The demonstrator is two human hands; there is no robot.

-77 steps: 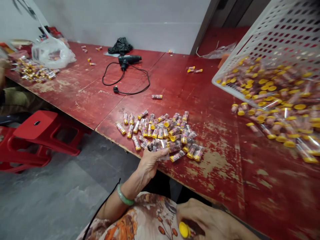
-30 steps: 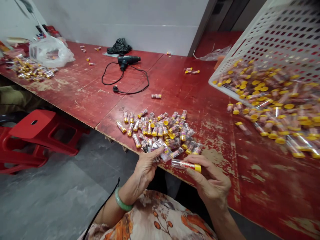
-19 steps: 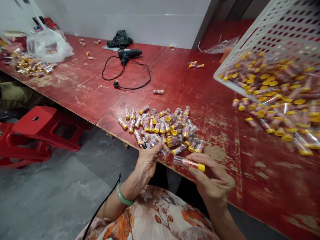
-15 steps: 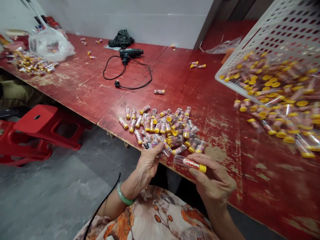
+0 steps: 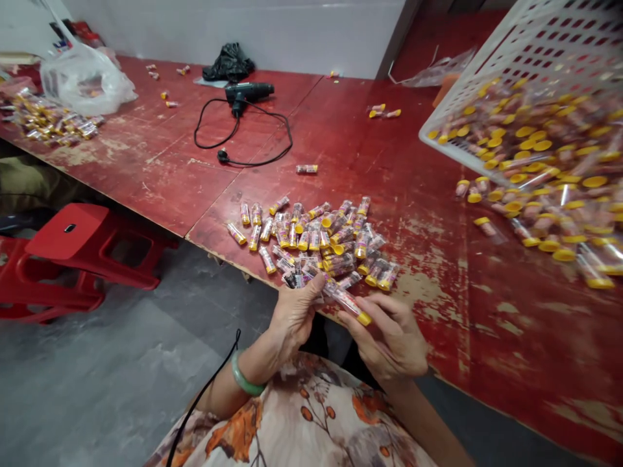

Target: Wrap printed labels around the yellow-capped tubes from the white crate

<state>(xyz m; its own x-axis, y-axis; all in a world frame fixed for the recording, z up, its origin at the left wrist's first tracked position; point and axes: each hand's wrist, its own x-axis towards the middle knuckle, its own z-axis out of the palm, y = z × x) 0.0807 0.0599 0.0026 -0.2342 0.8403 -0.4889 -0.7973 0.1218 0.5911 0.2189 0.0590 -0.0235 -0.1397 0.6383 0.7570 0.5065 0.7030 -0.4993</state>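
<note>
My left hand (image 5: 296, 314), with a green bangle at the wrist, pinches a bunch of printed clear plastic sleeves (image 5: 296, 277) at the table's front edge. A clear tube with a yellow cap (image 5: 348, 301) is in the fingers of my right hand (image 5: 389, 337). Its clear end points to the sleeves and meets them near my left thumb; whether it is inside one cannot be made out. Just beyond both hands lies a pile of small yellow-capped tubes in printed wraps (image 5: 316, 233).
A white perforated basket (image 5: 452, 155) lies tipped at right, tubes spilling out. A black heat gun (image 5: 248, 92) with its cord lies farther back on the red table (image 5: 350, 155). Left are a plastic bag (image 5: 82, 78), another tube pile (image 5: 58, 123) and red stools (image 5: 87, 240).
My right hand has moved left with the tube, bringing its clear end to the sleeves in my left hand. The view has shifted slightly.
</note>
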